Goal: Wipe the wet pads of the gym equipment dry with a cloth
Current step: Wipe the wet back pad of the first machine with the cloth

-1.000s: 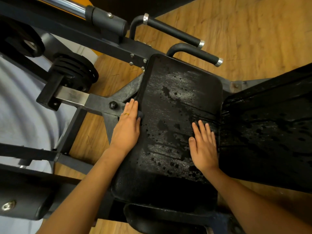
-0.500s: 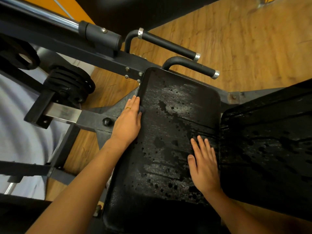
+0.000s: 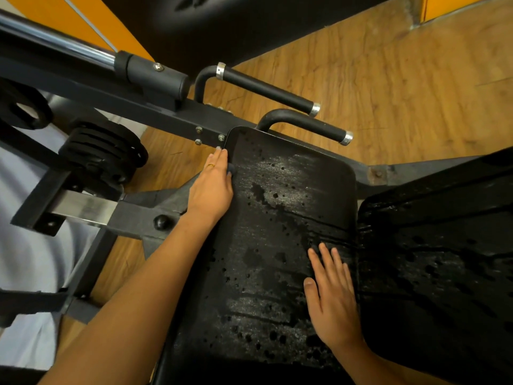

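1. Left hand (image 3: 211,187) lies flat, fingers straight, at the seat pad's (image 3: 277,245) 10 o'clock edge, pressing a bluish cloth (image 3: 231,170) that barely peeks out.
2. Right hand (image 3: 333,298) rests flat, fingers slightly spread, around 4 o'clock.
3. Droplets all over it; second pad (image 3: 444,259) at 3 o'clock looks wet too.

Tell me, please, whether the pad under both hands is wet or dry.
Wet. Droplets and glistening patches cover the seat pad between the left hand at its edge and the right hand lying flat on it.

Grainy black vinyl pad (image 3: 280,245) beaded with water — chrome-capped foam handles (image 3: 305,126), matt painted-steel frame (image 3: 155,107), wood-grain floor (image 3: 402,93).
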A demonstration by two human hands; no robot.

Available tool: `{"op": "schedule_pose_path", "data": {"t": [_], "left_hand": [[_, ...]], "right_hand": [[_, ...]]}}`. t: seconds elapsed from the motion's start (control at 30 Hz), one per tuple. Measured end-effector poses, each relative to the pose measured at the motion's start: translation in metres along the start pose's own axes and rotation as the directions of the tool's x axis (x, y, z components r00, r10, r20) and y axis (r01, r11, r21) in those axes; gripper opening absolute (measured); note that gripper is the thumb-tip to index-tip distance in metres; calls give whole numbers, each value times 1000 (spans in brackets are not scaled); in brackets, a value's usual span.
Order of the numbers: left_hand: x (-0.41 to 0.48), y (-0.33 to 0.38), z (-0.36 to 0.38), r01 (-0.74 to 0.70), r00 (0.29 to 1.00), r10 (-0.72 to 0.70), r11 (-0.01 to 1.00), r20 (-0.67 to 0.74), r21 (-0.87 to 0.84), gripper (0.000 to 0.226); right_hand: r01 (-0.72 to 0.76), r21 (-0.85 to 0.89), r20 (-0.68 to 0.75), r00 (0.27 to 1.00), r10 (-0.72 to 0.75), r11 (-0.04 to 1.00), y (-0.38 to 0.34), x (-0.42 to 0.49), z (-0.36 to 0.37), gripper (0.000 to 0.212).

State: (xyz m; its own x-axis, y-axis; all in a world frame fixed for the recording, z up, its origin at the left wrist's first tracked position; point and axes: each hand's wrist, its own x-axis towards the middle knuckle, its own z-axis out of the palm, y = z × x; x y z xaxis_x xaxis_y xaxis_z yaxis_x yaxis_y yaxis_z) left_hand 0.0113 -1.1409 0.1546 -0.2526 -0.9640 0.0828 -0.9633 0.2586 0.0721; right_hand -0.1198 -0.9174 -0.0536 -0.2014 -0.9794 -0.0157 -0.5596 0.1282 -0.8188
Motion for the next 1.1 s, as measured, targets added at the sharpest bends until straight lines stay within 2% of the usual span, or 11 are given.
{"op": "schedule_pose_path", "data": {"t": [0.23,0.5,0.67,0.9,1.04,1.1], "left_hand": [[45,13,6,2,999,-1,999,-36,35,53],[84,19,8,11,1000,-11,1000,-4,28,55],[105,25,11,12,1000,-13,998,8,58,44],[95,20,-1,-69,992,67,997,109,16,75],[62,21,-18,-129,991,130,991,26,-45,78],[33,20,-21,-98,995,96,994,-28,-56,76]], "right_hand": [[-2,5,-14,1000,2,1000,2,0,3,56],[13,13,-40,999,-12,1000,2,0,4,54],[11,5,-33,999,-10,1000,2,-1,4,54],[10,-7,-17,1000,-11,1000,1,-1,2,56],[3,-9,-10,1000,-3,1000,0,-1,1,56],[-2,-2,-11,1000,2,1000,-1,-1,1,56]]}}
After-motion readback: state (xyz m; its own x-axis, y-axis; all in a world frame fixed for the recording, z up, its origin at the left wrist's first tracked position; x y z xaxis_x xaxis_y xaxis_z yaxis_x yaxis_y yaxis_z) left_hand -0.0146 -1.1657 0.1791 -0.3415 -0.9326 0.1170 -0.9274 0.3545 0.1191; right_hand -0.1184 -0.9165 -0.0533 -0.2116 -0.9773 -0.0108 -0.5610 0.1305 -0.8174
